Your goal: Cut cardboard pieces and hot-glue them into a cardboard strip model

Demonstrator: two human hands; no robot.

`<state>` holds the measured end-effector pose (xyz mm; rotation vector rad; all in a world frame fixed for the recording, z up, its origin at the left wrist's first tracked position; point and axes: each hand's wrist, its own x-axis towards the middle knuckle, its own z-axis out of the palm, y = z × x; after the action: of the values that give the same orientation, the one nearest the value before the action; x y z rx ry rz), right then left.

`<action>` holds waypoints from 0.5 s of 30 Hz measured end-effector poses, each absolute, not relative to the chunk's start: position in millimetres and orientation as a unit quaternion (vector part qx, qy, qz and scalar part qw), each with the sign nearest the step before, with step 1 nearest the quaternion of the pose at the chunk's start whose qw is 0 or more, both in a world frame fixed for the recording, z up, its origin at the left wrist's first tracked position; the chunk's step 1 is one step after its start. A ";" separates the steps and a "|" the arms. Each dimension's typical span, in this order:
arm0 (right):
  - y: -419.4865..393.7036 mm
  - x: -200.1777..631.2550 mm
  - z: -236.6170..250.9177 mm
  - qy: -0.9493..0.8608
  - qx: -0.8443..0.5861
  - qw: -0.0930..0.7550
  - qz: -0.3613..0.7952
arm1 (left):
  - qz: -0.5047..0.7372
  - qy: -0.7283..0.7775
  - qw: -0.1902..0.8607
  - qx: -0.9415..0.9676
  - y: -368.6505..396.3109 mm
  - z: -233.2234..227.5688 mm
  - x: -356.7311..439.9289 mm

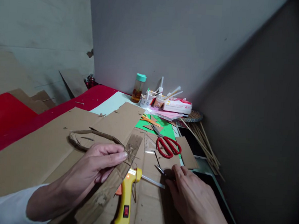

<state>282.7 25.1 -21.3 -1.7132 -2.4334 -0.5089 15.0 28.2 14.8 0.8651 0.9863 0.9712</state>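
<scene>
My left hand (105,163) pinches the end of a thin cardboard strip (104,134) bent into a pointed loop. Beneath those fingers runs a wider brown cardboard strip (118,173) with scuffed patches; whether the hand grips it too is unclear. My right hand (182,186) is closed around a small tool with a metal tip (159,169), most of which the fingers hide. A yellow hot glue gun (125,202) lies between the hands, a glue stick (153,181) poking from its back and its light glowing. Red-handled scissors (169,147) rest just beyond my right hand.
Large cardboard sheets (69,127) cover the table. Orange scissors (151,120) lie on green paper (167,125). Behind stand a bottle with a teal lid (138,89), cups of sticks (159,100) and a tissue pack (177,106). Thin wooden sticks (203,143) lie at the right.
</scene>
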 end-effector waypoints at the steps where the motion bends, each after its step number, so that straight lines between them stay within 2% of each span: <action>1: 25.8 282.8 -21.9 -0.806 -0.563 0.068 -0.171 | 0.440 0.450 0.678 0.380 28.5 14.8 15.1; 7: 27.4 270.9 -2.5 -0.808 -0.558 0.133 -0.136 | 0.421 0.506 0.641 0.395 25.9 17.6 15.3; 8: 25.6 265.8 2.2 -0.815 -0.544 0.164 -0.117 | 0.411 0.503 0.629 0.428 25.4 17.3 14.9; 10: 20.4 253.9 9.6 -0.818 -0.471 0.325 -0.057 | 0.391 0.497 0.594 0.497 24.5 15.6 14.2; 11: 17.5 247.9 11.8 -0.821 -0.433 0.372 -0.035 | 0.381 0.499 0.576 0.524 23.9 14.3 14.4; 13: 12.3 238.0 12.8 -0.827 -0.382 0.413 0.000 | 0.355 0.503 0.548 0.566 22.3 11.9 15.8; 15: 8.8 232.2 10.1 -0.839 -0.369 0.400 0.017 | 0.339 0.499 0.529 0.597 19.7 10.7 18.5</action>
<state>232.2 8.8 10.1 -0.9331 -2.1222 0.0438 18.5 19.7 10.7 1.4254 1.1908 0.8107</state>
